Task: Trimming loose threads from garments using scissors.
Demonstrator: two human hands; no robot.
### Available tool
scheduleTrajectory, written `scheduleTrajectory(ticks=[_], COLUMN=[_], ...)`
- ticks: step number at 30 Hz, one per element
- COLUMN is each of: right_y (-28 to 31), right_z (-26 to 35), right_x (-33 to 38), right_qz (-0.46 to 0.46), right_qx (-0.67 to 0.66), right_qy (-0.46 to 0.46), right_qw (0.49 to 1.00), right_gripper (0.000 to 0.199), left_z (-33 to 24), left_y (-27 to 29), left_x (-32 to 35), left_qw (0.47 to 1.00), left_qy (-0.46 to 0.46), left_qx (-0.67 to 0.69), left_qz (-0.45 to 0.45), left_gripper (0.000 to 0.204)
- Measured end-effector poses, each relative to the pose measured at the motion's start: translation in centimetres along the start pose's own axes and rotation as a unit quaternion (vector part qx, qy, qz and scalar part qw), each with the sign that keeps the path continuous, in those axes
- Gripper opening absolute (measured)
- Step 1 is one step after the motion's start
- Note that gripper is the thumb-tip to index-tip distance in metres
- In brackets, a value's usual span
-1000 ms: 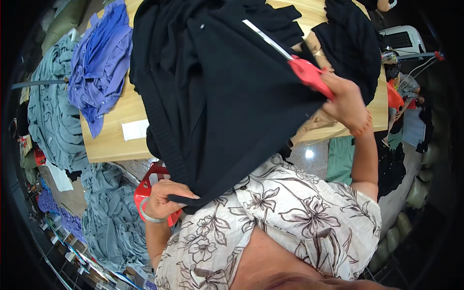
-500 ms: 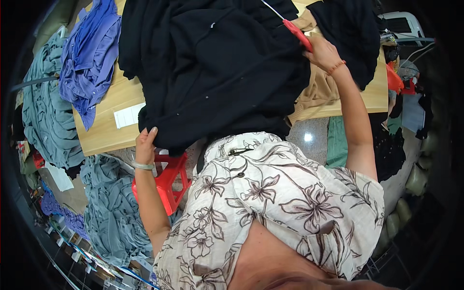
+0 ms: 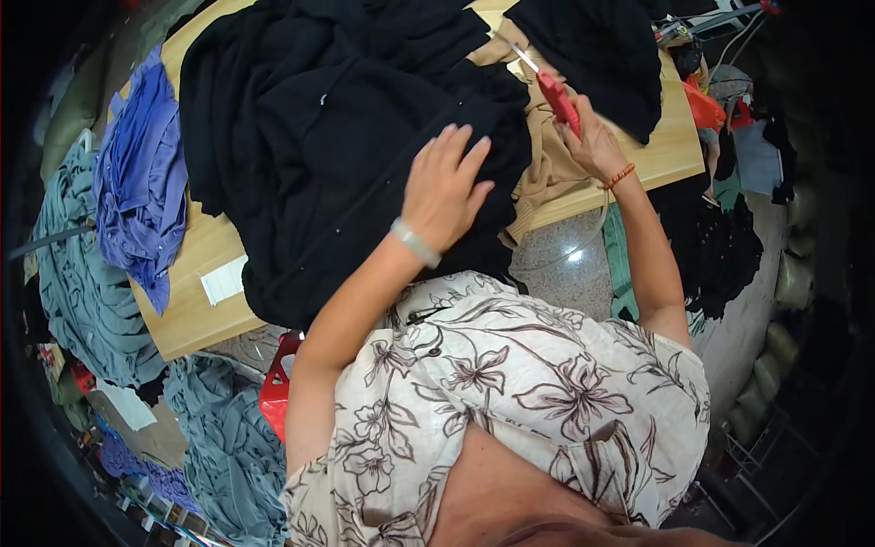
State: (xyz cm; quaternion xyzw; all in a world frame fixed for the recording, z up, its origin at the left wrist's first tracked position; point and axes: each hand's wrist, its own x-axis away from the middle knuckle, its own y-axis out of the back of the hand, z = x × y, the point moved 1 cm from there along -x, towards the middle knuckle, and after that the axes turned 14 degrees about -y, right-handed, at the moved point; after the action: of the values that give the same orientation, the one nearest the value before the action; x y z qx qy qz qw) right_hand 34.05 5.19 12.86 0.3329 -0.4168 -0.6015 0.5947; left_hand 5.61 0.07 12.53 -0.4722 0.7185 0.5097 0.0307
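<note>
A large black garment (image 3: 310,155) is spread over a wooden table (image 3: 196,310). My left hand (image 3: 447,187) lies flat on it with fingers apart, pressing the cloth near its right side. My right hand (image 3: 592,141) grips red-handled scissors (image 3: 554,91), blades pointing up and left over a tan garment (image 3: 547,173) that peeks out beside the black one. Another black piece (image 3: 602,55) lies at the table's far right.
A purple shirt (image 3: 137,182) hangs over the table's left edge. Grey-green clothes (image 3: 73,283) pile on the floor at left. A red stool (image 3: 276,387) stands under the table. More clothes and dark fabric (image 3: 720,237) lie on the floor at right.
My left hand has come up from the table's lower edge and now rests flat on the black garment. The scissors hand has dropped toward the tan cloth.
</note>
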Motion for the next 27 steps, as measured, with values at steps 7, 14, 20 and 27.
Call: scheduleTrajectory(ticks=[7, 14, 20, 27], right_y=[2.1, 3.6, 3.7, 0.9], right_z=[-0.8, 2.8, 7.7, 14.8], right_x=[4.8, 5.0, 5.0, 5.7], right_qz=[0.153, 0.193, 0.279, 0.338], right_qx=[0.044, 0.075, 0.107, 0.130], right_qy=[-0.028, 0.039, 0.098, 0.244], right_qw=[0.987, 0.978, 0.949, 0.899], right_gripper=[0.042, 0.028, 0.028, 0.027], left_z=[4.2, 4.3, 4.6, 5.6], left_y=[-7.7, -8.0, -8.5, -10.1], left_x=[-1.4, -1.2, -0.4, 0.4], left_qw=[0.939, 0.939, 0.940, 0.951], left_qy=[0.039, 0.034, 0.022, 0.006], left_qx=[-0.140, -0.164, -0.157, -0.158], left_qz=[0.313, 0.301, 0.303, 0.265], left_gripper=[0.078, 0.076, 0.078, 0.081])
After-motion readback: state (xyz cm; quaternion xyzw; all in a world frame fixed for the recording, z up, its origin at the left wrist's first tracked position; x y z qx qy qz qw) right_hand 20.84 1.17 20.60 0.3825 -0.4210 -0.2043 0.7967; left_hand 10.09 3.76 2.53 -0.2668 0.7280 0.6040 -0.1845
